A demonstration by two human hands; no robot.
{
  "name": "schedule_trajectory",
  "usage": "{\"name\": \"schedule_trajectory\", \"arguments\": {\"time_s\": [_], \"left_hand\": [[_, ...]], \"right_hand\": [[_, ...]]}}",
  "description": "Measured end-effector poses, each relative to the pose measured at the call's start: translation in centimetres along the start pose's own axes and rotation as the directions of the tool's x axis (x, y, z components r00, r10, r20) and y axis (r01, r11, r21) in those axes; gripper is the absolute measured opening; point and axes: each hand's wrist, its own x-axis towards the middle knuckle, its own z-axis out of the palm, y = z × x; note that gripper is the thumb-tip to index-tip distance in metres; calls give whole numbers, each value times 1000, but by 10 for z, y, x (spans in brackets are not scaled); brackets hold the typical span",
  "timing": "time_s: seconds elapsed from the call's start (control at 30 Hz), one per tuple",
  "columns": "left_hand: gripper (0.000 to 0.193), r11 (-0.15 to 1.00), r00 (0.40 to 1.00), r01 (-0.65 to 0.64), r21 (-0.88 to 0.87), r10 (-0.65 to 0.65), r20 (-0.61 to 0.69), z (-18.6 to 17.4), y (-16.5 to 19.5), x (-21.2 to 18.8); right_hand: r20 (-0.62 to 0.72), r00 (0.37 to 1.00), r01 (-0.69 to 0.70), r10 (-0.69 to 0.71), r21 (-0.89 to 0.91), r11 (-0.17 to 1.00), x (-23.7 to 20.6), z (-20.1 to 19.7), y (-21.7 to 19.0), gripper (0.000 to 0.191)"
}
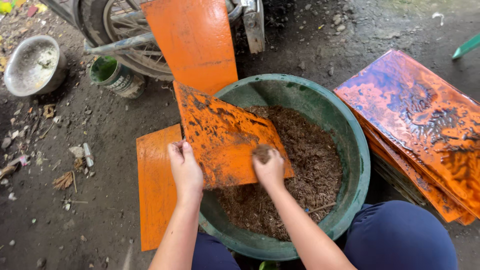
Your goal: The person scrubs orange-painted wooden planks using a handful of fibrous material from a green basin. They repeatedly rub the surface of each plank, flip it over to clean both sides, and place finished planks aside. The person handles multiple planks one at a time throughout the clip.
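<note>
The right hand [270, 167] is bunching around a clump of brown husk [261, 151], hiding its fingers, pressing it on the orange sheet [225, 135] that the left hand [185, 169] is gripping by the edge over the green basin [357, 165]; embossed orange panels [420, 115] are stacking beside the basin, a wheel [125, 45] standing beyond it

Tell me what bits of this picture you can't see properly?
- Head view: the right hand fingers are closed over a clump of brown husk, hiding its palm.
- The green tub near rim is covered by arms and knees.
- The wheel is cut off by the top edge.
</note>
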Motion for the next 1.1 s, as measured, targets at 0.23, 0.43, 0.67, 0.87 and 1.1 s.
{"name": "schedule_trajectory", "arguments": {"time_s": [0.23, 0.43, 0.67, 0.87, 1.1], "left_hand": [[20, 999, 999, -19, 45, 18, 33, 0, 11, 0], [19, 999, 999, -4, 36, 2, 37, -3, 10, 5], [20, 995, 996, 77, 60, -79, 39, -1, 6, 4], [21, 1000, 997, -12, -10, 12, 72, 1, -3, 6], [23, 998, 998, -60, -28, 61, 31, 12, 22, 1]], "right_hand": [[-10, 894, 448, -448, 22, 894, -26, 22, -100, 58], [-176, 905, 386, -386, -34, 922, 86, 42, -75, 61], [-141, 961, -256, 236, -150, 955, 150, 11, 30, 54], [-187, 923, -373, 337, -215, 903, 103, -15, 93, 72], [-176, 919, -368, 352, -65, 928, 17, -8, 61, 58]]}}
